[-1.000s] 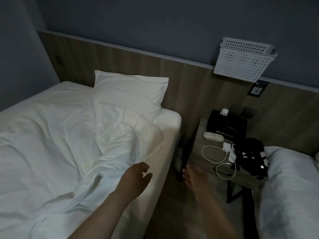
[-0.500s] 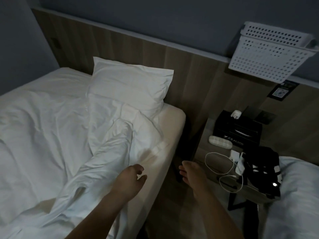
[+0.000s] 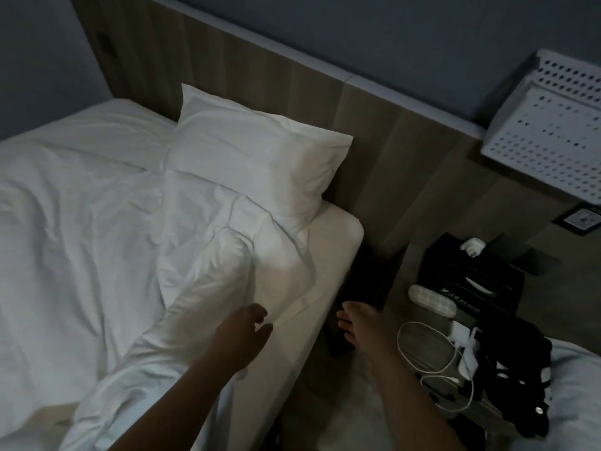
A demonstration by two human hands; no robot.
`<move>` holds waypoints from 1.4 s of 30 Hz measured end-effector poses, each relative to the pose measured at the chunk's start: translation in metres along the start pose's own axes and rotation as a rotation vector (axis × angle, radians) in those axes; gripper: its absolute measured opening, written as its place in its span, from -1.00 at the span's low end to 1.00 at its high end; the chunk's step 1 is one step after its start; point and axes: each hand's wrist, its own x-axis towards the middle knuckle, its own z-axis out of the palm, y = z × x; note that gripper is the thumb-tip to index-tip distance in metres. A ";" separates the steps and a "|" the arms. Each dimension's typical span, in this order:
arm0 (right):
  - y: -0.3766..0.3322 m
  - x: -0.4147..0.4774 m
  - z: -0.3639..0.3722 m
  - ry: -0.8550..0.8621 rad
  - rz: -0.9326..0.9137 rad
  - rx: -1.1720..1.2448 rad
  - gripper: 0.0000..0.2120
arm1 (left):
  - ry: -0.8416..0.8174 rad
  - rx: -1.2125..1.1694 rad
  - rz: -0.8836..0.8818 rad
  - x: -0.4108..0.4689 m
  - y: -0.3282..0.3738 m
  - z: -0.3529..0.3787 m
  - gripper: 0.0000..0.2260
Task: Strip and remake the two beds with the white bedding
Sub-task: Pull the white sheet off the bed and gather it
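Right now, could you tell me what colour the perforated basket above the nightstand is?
The basket is white, clearest in the head view.

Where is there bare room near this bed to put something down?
Bare sheet lies between the crumpled duvet, the pillow and the mattress edge. The floor strip between mattress and nightstand is clear to reach through. The nightstand is crowded: black box, white cable, dark clothes.

I record a white pillow (image 3: 253, 157) and white duvet (image 3: 81, 239) on the left bed, over a cream fitted sheet (image 3: 328, 252). The far headboard panel (image 3: 374, 141) shows grey-brown wood grain below a blue-grey wall (image 3: 357, 34). At right, I note a white basket (image 3: 546, 135) patterned with round holes, a black box (image 3: 448, 265), a white cable (image 3: 400, 343) and black clothing (image 3: 517, 362).
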 end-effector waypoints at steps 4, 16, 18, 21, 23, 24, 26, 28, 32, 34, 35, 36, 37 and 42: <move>-0.012 0.023 0.005 -0.029 0.023 0.001 -0.86 | -0.010 -0.004 -0.039 0.019 -0.004 -0.004 -0.74; -0.066 0.141 0.031 -0.229 -0.006 -0.195 -0.85 | 0.066 -0.021 -0.231 0.092 -0.003 -0.013 -0.73; -0.081 0.172 0.031 -0.241 -0.011 -0.259 -0.82 | 0.075 -0.015 -0.260 0.114 0.005 -0.013 -0.73; -0.103 0.216 0.033 -0.262 -0.021 -0.323 -0.80 | 0.086 -0.017 -0.290 0.151 0.016 -0.015 -0.73; -0.115 0.241 0.037 -0.282 -0.041 -0.356 -0.81 | 0.096 -0.016 -0.316 0.173 0.019 -0.017 -0.73; -0.119 0.254 0.040 -0.296 -0.050 -0.374 -0.83 | 0.099 -0.016 -0.334 0.183 0.019 -0.019 -0.73; -0.122 0.276 0.053 -0.340 -0.065 -0.441 -0.82 | 0.106 -0.007 -0.362 0.202 0.015 -0.020 -0.72; -0.118 0.294 0.072 -0.364 -0.069 -0.491 -0.79 | 0.112 0.011 -0.375 0.219 0.006 -0.021 -0.72; -0.106 0.318 0.109 -0.414 -0.081 -0.649 -0.57 | 0.119 0.026 -0.399 0.255 -0.014 -0.018 -0.73; -0.096 0.334 0.127 -0.423 -0.065 -0.692 -0.56 | 0.123 0.038 -0.409 0.275 -0.026 -0.016 -0.73; -0.091 0.343 0.135 -0.429 -0.058 -0.708 -0.52 | 0.126 0.041 -0.415 0.285 -0.033 -0.014 -0.73; -0.086 0.350 0.143 -0.431 -0.063 -0.698 -0.49 | 0.129 0.040 -0.420 0.295 -0.040 -0.012 -0.73; -0.082 0.358 0.151 -0.446 -0.058 -0.688 -0.46 | 0.130 0.040 -0.421 0.306 -0.048 -0.009 -0.75; -0.055 0.387 0.185 -0.440 -0.102 -0.576 -0.58 | 0.124 0.043 -0.412 0.361 -0.081 0.007 -0.77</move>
